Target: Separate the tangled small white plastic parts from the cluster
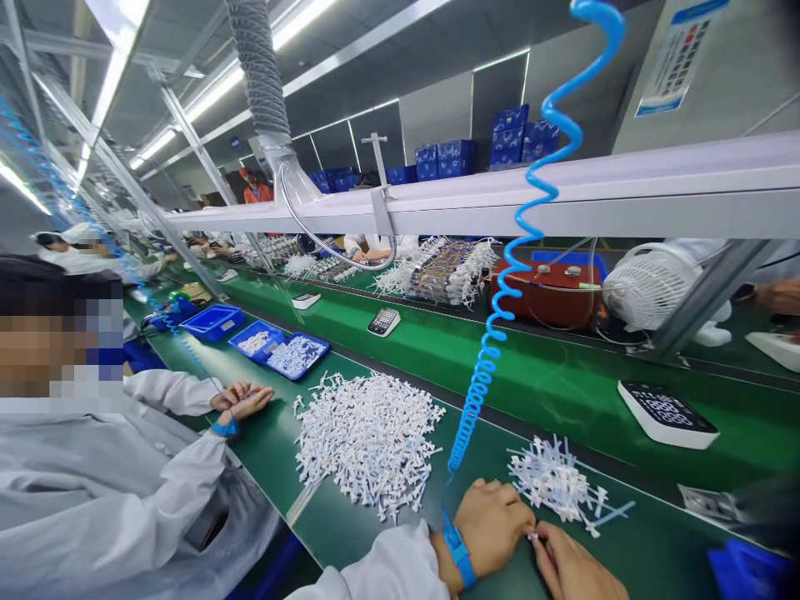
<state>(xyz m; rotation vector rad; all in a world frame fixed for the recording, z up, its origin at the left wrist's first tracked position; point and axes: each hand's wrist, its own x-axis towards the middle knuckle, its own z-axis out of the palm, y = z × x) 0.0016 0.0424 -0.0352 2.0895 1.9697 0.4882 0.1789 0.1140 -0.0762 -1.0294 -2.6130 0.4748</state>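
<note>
My left hand (492, 523) wears a blue wrist strap (459, 552) and is closed, its fingertips meeting those of my right hand (573, 565) over the green table (350, 542). Pinched between them is a small white plastic piece (532, 536), mostly hidden by the fingers. Just beyond my hands lies a small pile of white pieces with thin pale tubes (553, 482). To the left of my left hand spreads a large heap of similar small white pieces (368, 437).
A coiled blue cord (481, 375) hangs down near my left wrist. At left a co-worker in a white coat (175, 467) handles something small. Blue trays (298, 357) stand past the heap. White display units (667, 414) rest on the green conveyor (562, 387). A blue object (747, 571) lies at lower right.
</note>
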